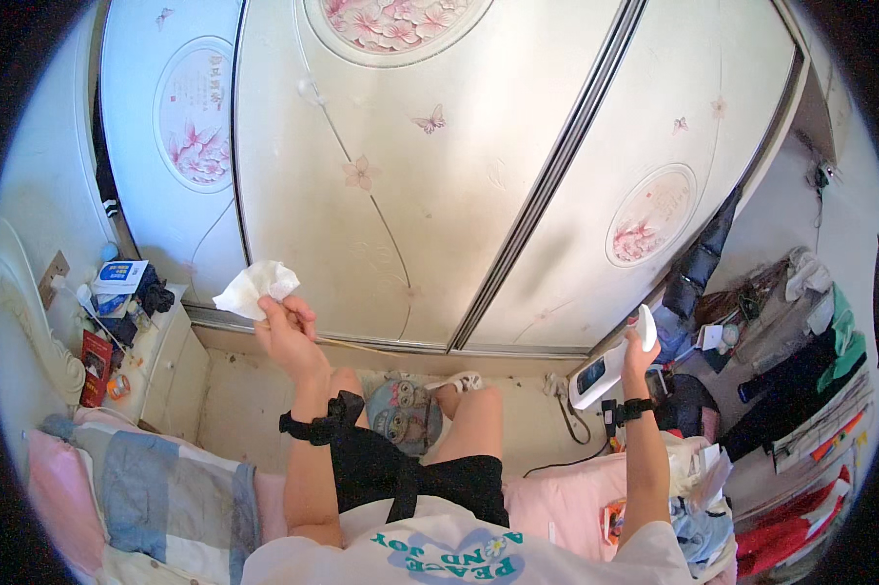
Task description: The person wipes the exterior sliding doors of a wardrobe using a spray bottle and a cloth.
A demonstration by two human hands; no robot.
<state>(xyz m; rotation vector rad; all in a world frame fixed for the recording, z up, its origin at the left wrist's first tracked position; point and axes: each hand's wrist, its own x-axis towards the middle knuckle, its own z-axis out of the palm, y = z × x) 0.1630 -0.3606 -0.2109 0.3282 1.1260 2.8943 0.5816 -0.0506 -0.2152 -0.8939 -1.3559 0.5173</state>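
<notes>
and here the left hand (pixel 288 330) pinches a crumpled white tissue (pixel 254 289) before the wardrobe (pixel 449 185), while the right hand (pixel 640 357) grips a white handheld device (pixel 600 374), well apart; it looks like a holding step, and any move calls for keeping both grasps steady

Checked blanket (pixel 147 487) on the pink bed (pixel 556 502), red booklet (pixel 95 366) on the (crowded) nightstand (pixel 178 382).

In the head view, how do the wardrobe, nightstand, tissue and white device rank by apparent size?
1. Wardrobe
2. Nightstand
3. Tissue and white device: too alike to rank.
</notes>
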